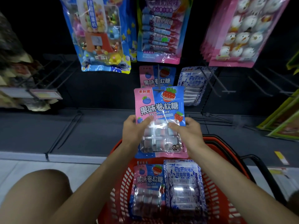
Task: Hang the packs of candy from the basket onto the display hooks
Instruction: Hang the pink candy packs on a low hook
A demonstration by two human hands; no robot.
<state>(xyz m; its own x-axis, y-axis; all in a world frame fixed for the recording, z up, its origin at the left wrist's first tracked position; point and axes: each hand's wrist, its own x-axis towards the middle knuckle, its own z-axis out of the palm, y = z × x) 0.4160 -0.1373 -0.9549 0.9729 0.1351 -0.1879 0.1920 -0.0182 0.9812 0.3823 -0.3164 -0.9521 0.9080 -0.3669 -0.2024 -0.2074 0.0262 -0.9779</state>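
I hold a pink-and-blue fruit-roll candy pack upright in front of the lower display. My left hand grips its left edge and my right hand grips its right edge. The pack's top sits at the tip of a dark display hook, where a matching pack hangs behind. Below, the red basket holds another pink-and-blue pack and a blue-and-white pack.
A blue-and-white pack hangs on the hook to the right. Larger packs hang above: a toy candy machine, a blue-pink pack, snowman marshmallows. Bare hooks jut out on both sides. My knee is at lower left.
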